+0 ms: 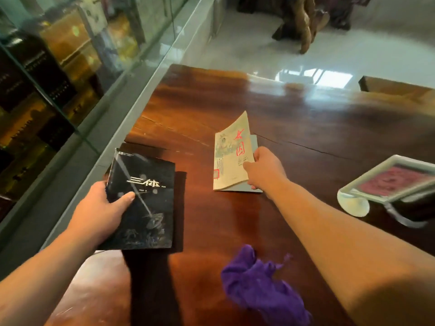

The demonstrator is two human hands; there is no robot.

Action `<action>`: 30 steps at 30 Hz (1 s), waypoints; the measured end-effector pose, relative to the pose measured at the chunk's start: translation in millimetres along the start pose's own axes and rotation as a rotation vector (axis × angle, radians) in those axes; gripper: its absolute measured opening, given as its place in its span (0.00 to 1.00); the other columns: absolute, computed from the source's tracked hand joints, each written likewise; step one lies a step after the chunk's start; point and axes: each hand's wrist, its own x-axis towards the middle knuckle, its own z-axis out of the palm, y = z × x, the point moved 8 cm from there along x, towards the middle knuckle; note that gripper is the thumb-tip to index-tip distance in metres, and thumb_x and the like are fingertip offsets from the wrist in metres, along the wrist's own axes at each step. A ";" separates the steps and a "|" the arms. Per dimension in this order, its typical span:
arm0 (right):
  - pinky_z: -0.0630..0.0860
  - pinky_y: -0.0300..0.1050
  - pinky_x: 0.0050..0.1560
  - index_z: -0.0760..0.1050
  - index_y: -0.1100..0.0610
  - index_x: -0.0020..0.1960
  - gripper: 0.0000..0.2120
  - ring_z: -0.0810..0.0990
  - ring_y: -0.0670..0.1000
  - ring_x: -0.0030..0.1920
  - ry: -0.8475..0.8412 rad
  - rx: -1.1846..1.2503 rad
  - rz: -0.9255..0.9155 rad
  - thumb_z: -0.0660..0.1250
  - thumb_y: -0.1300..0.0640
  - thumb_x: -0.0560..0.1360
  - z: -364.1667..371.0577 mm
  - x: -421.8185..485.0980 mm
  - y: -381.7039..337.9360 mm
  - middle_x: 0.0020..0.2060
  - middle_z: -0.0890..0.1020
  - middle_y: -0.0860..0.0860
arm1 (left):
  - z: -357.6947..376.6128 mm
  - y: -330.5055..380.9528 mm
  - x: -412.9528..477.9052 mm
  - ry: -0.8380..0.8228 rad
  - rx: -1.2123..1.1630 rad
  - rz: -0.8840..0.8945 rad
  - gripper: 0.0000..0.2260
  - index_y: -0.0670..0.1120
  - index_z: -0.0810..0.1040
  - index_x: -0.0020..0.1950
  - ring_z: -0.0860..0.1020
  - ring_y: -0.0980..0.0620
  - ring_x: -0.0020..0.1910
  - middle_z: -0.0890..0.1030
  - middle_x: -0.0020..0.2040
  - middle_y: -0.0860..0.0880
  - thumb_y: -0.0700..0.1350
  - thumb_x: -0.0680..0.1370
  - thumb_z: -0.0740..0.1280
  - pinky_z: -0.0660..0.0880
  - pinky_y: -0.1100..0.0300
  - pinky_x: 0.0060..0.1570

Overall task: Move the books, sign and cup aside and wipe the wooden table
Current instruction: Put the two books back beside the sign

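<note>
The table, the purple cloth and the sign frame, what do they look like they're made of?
Table: dark reddish wood under a glossy finish; grain, cracks and window glare show. Purple cloth: soft, fuzzy fabric, crumpled, maybe microfibre. Sign: smooth pale frame on a round foot, probably plastic or acrylic, too blurred to be sure.

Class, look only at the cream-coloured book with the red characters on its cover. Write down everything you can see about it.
The cream book is a thin paperback with large red characters, small print and a pale illustration on its cover. It lies near the middle of the wooden table, on a grey sheet or cover beneath it. Its far end curls up off the surface. The right hand has a grip on its right edge, thumb on the cover.
</note>
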 end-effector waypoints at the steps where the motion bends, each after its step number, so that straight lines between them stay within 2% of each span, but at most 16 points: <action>1: 0.84 0.52 0.29 0.68 0.50 0.46 0.06 0.84 0.50 0.37 0.006 0.005 0.023 0.63 0.56 0.80 -13.8 -4.3 19.4 0.40 0.75 0.40 | 6.3 17.7 -1.1 0.004 -0.024 0.013 0.16 0.48 0.75 0.58 0.76 0.43 0.46 0.81 0.51 0.47 0.55 0.78 0.74 0.71 0.48 0.45; 3: 0.84 0.52 0.30 0.69 0.49 0.45 0.06 0.84 0.50 0.37 0.004 0.004 0.052 0.65 0.54 0.79 -36.2 -15.5 55.5 0.41 0.78 0.42 | 26.0 52.6 -3.2 -0.013 -0.041 0.037 0.15 0.47 0.77 0.58 0.78 0.41 0.48 0.82 0.51 0.45 0.55 0.78 0.74 0.73 0.47 0.46; 7: 0.75 0.42 0.22 0.69 0.49 0.45 0.05 0.83 0.50 0.36 -0.028 -0.006 0.082 0.64 0.53 0.78 -69.6 -34.5 119.0 0.42 0.80 0.45 | 83.8 115.5 -9.9 -0.079 -0.023 0.084 0.17 0.47 0.77 0.58 0.80 0.38 0.51 0.83 0.53 0.43 0.56 0.77 0.75 0.76 0.44 0.50; 11: 0.79 0.47 0.28 0.69 0.50 0.45 0.03 0.83 0.52 0.38 -0.038 -0.015 0.127 0.63 0.55 0.76 -94.0 -43.0 166.0 0.45 0.81 0.47 | 138.8 152.8 -15.3 -0.113 -0.009 0.104 0.16 0.48 0.78 0.55 0.81 0.37 0.52 0.84 0.52 0.42 0.57 0.76 0.75 0.77 0.44 0.50; 16: 0.78 0.48 0.32 0.70 0.50 0.48 0.03 0.83 0.55 0.40 -0.053 -0.054 0.142 0.63 0.54 0.75 -112.0 -42.9 200.0 0.47 0.82 0.50 | 193.2 170.1 -24.9 -0.165 0.003 0.095 0.17 0.48 0.77 0.55 0.79 0.38 0.48 0.82 0.51 0.43 0.58 0.76 0.74 0.76 0.45 0.47; 20: 0.73 0.45 0.31 0.70 0.52 0.50 0.05 0.80 0.54 0.42 -0.069 -0.168 0.126 0.63 0.53 0.76 -118.0 -38.9 211.8 0.48 0.81 0.49 | 220.2 173.1 -28.7 -0.183 -0.015 0.085 0.18 0.47 0.78 0.55 0.80 0.36 0.50 0.83 0.51 0.42 0.59 0.76 0.74 0.79 0.41 0.52; 22: 0.67 0.43 0.30 0.70 0.51 0.50 0.05 0.77 0.53 0.42 -0.084 -0.215 0.113 0.64 0.52 0.76 -119.0 -38.0 215.3 0.46 0.79 0.49 | 228.4 174.9 -30.1 -0.186 -0.015 0.072 0.19 0.48 0.77 0.55 0.80 0.37 0.48 0.83 0.50 0.43 0.60 0.75 0.74 0.79 0.43 0.49; 26: 0.65 0.43 0.30 0.70 0.50 0.50 0.06 0.76 0.52 0.40 -0.123 -0.314 0.134 0.63 0.49 0.77 -117.9 -37.9 222.1 0.42 0.75 0.47 | 240.3 176.0 -31.6 -0.209 0.113 0.065 0.24 0.45 0.75 0.55 0.79 0.37 0.49 0.83 0.54 0.40 0.61 0.74 0.76 0.77 0.45 0.49; 28: 0.66 0.44 0.31 0.70 0.49 0.51 0.09 0.77 0.54 0.42 -0.126 -0.374 0.151 0.64 0.45 0.78 -118.7 -37.8 224.5 0.43 0.77 0.48 | 242.3 172.8 -34.7 -0.242 0.187 0.050 0.28 0.44 0.76 0.58 0.80 0.37 0.52 0.83 0.56 0.41 0.64 0.71 0.77 0.79 0.43 0.54; 30: 0.67 0.46 0.31 0.69 0.49 0.53 0.12 0.77 0.54 0.42 -0.107 -0.424 0.151 0.65 0.42 0.78 -122.9 -38.9 224.4 0.43 0.77 0.47 | 238.3 172.7 -40.1 -0.257 0.271 0.072 0.35 0.47 0.75 0.67 0.80 0.36 0.58 0.82 0.61 0.43 0.67 0.68 0.78 0.78 0.41 0.58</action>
